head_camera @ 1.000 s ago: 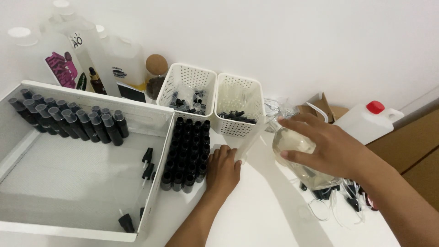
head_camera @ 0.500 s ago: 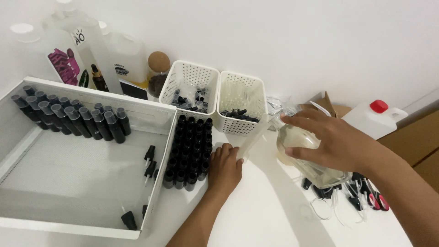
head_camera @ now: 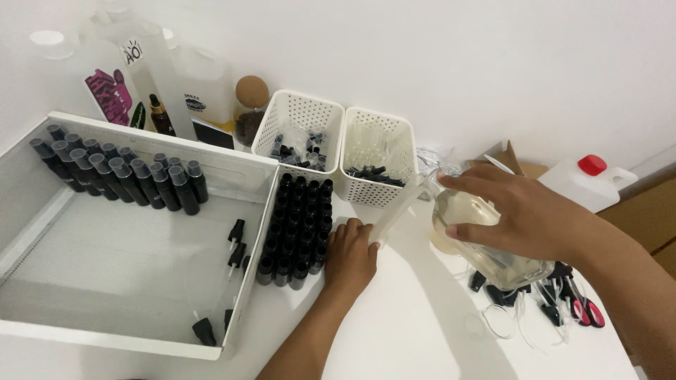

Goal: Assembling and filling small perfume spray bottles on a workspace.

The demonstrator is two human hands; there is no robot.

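Observation:
My right hand [head_camera: 524,211] grips a clear squeeze bottle [head_camera: 503,269] of pale liquid, tilted to the left. Its long translucent nozzle [head_camera: 393,213] points down toward my left hand [head_camera: 350,257]. That hand lies flat on the white table, fingertips against the right edge of a block of small open black bottles [head_camera: 296,224]. I see nothing held in it. The nozzle tip ends just above its fingers, next to the block.
A white tray [head_camera: 105,281] on the left holds a row of capped black bottles [head_camera: 120,172] and loose black pump tops. Two white baskets [head_camera: 299,127] [head_camera: 380,151] stand behind the block. Large jugs [head_camera: 141,77] line the wall. Red-handled scissors [head_camera: 586,312] and pump tubes lie right.
My right hand has tipped the squeeze bottle a little lower and further left, bringing the nozzle closer to my left hand. The left hand has stayed by the block.

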